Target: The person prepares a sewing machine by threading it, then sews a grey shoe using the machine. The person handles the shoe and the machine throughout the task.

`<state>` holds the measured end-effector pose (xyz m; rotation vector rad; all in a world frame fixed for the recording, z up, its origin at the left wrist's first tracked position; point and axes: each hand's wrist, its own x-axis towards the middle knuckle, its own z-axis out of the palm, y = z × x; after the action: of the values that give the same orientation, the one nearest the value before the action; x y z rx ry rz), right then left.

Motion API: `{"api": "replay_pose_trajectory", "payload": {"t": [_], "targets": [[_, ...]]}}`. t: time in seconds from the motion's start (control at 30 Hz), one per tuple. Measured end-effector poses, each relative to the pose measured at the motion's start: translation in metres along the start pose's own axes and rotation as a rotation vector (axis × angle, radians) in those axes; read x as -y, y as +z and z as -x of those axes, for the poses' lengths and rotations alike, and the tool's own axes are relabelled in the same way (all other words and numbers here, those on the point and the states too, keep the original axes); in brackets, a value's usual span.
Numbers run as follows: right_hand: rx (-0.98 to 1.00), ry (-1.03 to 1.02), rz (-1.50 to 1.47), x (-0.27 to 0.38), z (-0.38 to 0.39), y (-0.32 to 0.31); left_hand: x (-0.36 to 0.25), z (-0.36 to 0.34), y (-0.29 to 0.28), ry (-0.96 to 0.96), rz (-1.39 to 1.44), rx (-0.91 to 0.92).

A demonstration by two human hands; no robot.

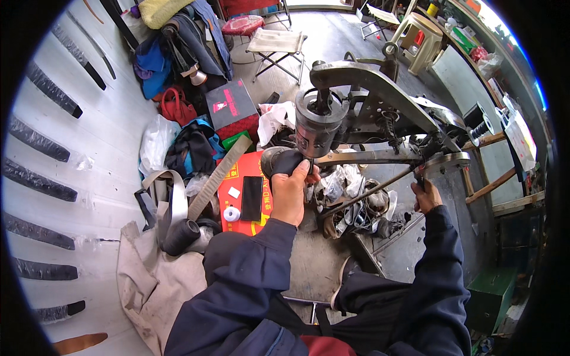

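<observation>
In front of me stands a dark metal hand-cranked sewing machine (371,83), with a cylindrical head (320,121) above a long narrow arm (368,158). My left hand (290,193) is closed on a black shoe (286,162) at the end of that arm, just under the head. Only part of the shoe shows past my thumb and fingers, and its contact with the needle is hidden. At the machine's right side, my right hand (426,196) has its fingers wrapped round the crank handle below the metal wheel (446,164).
Left of the machine, a phone (252,198) and a white roll (231,213) lie on a red printed board (228,185). Scraps and bags (356,202) crowd beneath the arm. A shoe box (231,110), folding stool (276,43) and thread spool (477,121) stand around.
</observation>
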<state>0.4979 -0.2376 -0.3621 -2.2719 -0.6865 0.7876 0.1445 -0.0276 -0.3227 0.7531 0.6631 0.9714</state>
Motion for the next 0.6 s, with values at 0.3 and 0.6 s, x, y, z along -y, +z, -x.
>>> {"api": "replay_pose_trajectory", "payload": {"t": [0.3,0.6], "targets": [[-0.674,-0.278,0.319,0.035,0.008,-0.107,-0.001,-0.002,0.0,0.007,0.024,0.0],[-0.43,-0.132,0.535,-0.048,-0.033,-0.019,-0.003,-0.004,-0.002,0.001,0.012,0.012]]}}
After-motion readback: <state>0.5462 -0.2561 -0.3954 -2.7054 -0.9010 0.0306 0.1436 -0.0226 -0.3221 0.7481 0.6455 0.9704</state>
